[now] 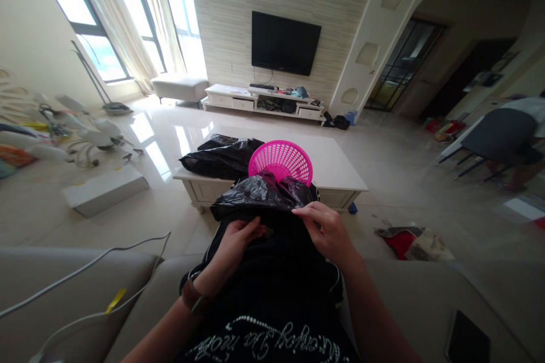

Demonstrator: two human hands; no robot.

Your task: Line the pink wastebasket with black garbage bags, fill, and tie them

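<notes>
A black plastic bag [251, 194] lies over my lap, its shiny side toward the pink basket. My right hand [326, 231] pinches the right end of the bag's near edge between thumb and fingers. Just below the same edge, my left hand [238, 241] has its thumb and fingers closed on dark plastic, which is hard to tell from my black clothes. The pink plastic basket [281, 153] leans with its slotted inside facing me, its lower part hidden behind the bag.
Another black plastic bag [219, 156] lies on the white coffee table [336, 164]. A phone [468, 337] rests on the sofa to the right, and a white cable [85, 267] crosses the left seat. A white box [106, 190] stands on the floor. Someone sits by a chair [500, 130].
</notes>
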